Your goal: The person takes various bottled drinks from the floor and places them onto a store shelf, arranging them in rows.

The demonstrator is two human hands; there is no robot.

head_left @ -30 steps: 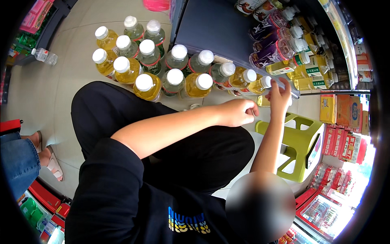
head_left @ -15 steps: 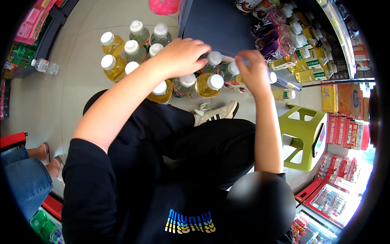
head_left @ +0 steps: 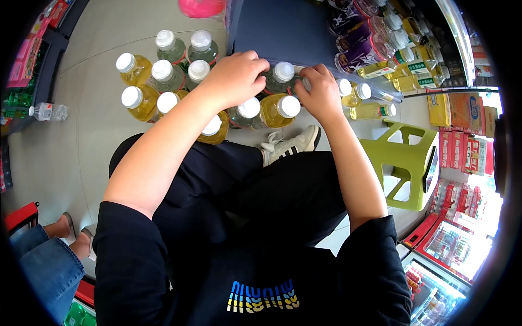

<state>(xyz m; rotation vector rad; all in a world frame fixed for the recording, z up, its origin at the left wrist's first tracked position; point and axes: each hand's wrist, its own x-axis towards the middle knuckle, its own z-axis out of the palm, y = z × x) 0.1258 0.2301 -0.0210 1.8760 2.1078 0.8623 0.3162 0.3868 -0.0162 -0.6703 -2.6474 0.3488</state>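
My right hand (head_left: 321,92) closes around the white cap of a clear bottle (head_left: 306,84) at the shelf's front edge. My left hand (head_left: 236,77) is curled over the bottle group; its fingertips point down and whatever they hold is hidden beneath. Between my hands stands a clear bottle with a white cap (head_left: 283,71). Closer to me are a yellow-liquid bottle (head_left: 276,113) and a clear-liquid bottle (head_left: 242,114). Left of my left forearm, several white-capped bottles stand upright, among them a yellow one (head_left: 136,69) and a clear one (head_left: 171,46).
A dark shelf (head_left: 280,35) holds purple-labelled bottles (head_left: 363,51) on its right. Beside my right forearm is a green stool (head_left: 405,163). A loose clear bottle (head_left: 49,112) lies far left. Another person's legs (head_left: 49,255) are at lower left. My shoe (head_left: 291,144) is near the bottles.
My right hand has moved left and down onto a bottle cap. My left hand has shifted slightly left and its fingers have curled. The whole view has shifted a little.
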